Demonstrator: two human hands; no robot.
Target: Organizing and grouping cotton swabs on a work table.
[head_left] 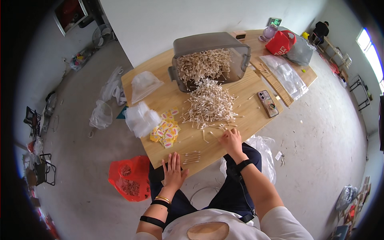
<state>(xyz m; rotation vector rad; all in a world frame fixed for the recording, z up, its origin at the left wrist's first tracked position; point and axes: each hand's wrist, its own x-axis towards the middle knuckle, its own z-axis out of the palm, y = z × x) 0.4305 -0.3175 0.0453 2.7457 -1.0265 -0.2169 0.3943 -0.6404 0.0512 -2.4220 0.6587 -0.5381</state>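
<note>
My left hand [173, 173] lies flat with fingers stretched at the near edge of the wooden table [248, 124]. Just right of its fingers is a short row of cotton swabs [192, 157], set side by side. My right hand [232, 143] rests on the tabletop with its fingers curled together, beside a few loose cotton swabs [214, 135]. Whatever the fingertips pinch is too small to make out. Beyond it spreads a large heap of cotton swabs [210, 104], spilling from a grey translucent bin [212, 44] tipped on its side.
Yellow-and-white small packets [166, 130] lie left of the heap, by clear plastic bags [143, 119]. A phone [267, 103] lies at the right. Farther back are a red bag [281, 43] and flat plastic sheeting [285, 76]. An open red bag [130, 180] stands on the floor.
</note>
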